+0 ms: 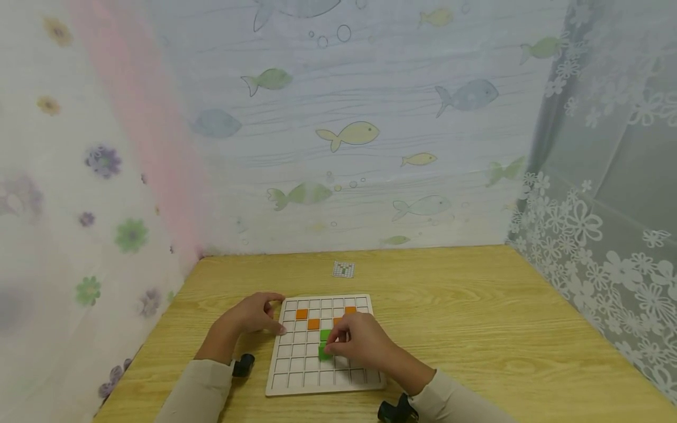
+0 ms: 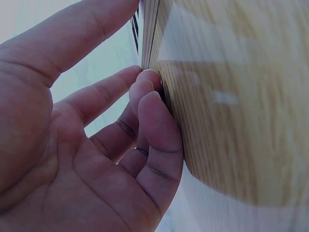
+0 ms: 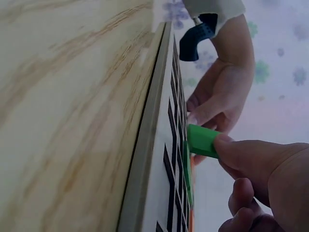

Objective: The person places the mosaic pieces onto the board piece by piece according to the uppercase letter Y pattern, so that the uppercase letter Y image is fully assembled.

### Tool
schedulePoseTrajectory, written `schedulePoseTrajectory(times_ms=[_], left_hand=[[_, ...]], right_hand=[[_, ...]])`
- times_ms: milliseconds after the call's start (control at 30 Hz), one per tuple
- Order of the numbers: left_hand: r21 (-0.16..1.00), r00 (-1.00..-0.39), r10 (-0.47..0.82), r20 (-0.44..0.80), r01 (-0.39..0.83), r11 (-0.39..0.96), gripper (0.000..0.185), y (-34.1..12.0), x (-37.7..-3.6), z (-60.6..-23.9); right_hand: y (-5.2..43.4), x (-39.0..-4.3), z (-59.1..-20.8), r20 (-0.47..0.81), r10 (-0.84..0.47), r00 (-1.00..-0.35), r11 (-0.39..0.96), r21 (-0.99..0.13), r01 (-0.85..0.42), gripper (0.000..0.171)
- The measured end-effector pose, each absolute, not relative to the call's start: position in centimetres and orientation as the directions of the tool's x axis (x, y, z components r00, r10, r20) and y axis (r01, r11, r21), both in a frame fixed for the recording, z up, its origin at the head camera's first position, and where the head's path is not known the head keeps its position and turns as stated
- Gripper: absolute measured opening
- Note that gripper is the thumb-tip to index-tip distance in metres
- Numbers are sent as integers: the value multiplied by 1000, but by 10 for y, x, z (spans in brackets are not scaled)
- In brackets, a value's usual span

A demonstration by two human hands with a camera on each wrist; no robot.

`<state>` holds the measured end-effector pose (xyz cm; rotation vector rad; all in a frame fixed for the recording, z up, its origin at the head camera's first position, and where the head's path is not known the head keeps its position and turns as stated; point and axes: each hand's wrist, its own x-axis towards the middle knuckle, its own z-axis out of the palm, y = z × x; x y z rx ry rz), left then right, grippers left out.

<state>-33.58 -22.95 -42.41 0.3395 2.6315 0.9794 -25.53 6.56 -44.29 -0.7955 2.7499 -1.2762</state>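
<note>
Seen from the head camera: a white grid board [image 1: 296,367] lying flat on a wooden table [image 1: 476,329], near the front edge. Right hand [image 1: 362,343] over the board's middle, fingertips pinching a green square tile [image 1: 325,352] just above a cell, a second green tile [image 1: 325,335] already seated in the cell directly behind it. In the right wrist view, the held green tile [image 3: 203,140] clamped by a fingertip [image 3: 231,150], tilted and raised off the board's face rather than flush in its cell. Left hand [image 1: 254,316] resting at the board's left edge, thumb up by the far corner; in the left wrist view, fingers [image 2: 157,121] bent and pressing against the board's side [image 2: 147,34], steadying it without wrapping round it. Three orange tiles in the far rows: one at [image 1: 302,314], one at [image 1: 314,324], one at [image 1: 350,309], with a sliver of a fourth partly hidden behind the right hand. A small pattern card [image 1: 343,269] lying well apart on the table beyond the board, printed with a grid and green marks, too small to read. No legible writing or brand anywhere. Fish-patterned curtain [image 1: 349,135] hanging behind the table.
</note>
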Motion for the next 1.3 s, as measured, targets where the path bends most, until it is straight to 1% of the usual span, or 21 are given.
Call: schedulePoseTrajectory(times_ms=[167, 467, 800, 1033, 1300], left_hand=[[671, -923, 325, -205, 109, 734, 86, -230, -335, -424], [680, -922, 334, -198, 117, 724, 86, -229, -335, -422], [687, -920, 335, -204, 109, 718, 85, -229, -334, -422], [680, -923, 328, -203, 109, 725, 85, -228, -333, -422], [659, -923, 333, -191, 130, 741, 84, -227, -330, -417]], right_hand=[[66, -255, -443, 183, -462, -868, 533, -725, -436, 11], [68, -259, -443, 174, -404, -898, 562, -727, -394, 9], [66, -258, -445, 186, -401, -897, 574, -712, -404, 11], [66, -258, -447, 168, -414, -895, 575, -713, -400, 12], [66, -254, -444, 111, -459, -881, 565, -729, -386, 12]])
